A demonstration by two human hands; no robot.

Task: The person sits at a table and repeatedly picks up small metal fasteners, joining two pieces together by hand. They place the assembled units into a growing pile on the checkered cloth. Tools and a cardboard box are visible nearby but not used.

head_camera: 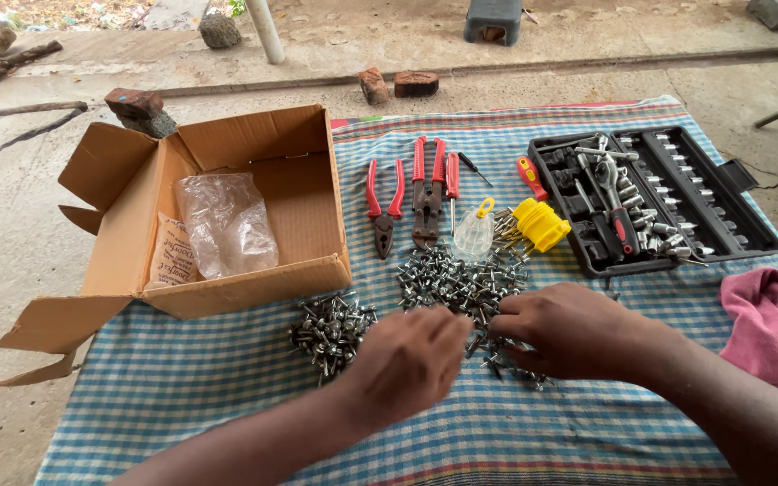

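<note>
My left hand (404,360) and my right hand (562,329) meet over a big heap of silver screws (461,281) on a blue checked cloth (227,396). Both hands have their fingers curled down into the screws, fingertips hidden. A smaller pile of screws (330,331) lies just left of my left hand. An open cardboard box (218,216) stands to the left, holding a crumpled clear plastic bag (225,223) and a paper packet (171,254).
Red-handled pliers (384,205), a crimping tool (427,191), screwdrivers (531,177), a clear bottle (475,230) and a yellow part (540,223) lie beyond the screws. A black socket set case (655,198) lies open at the right. A pink rag (772,324) sits at the right edge. Bricks (398,85) lie on the concrete.
</note>
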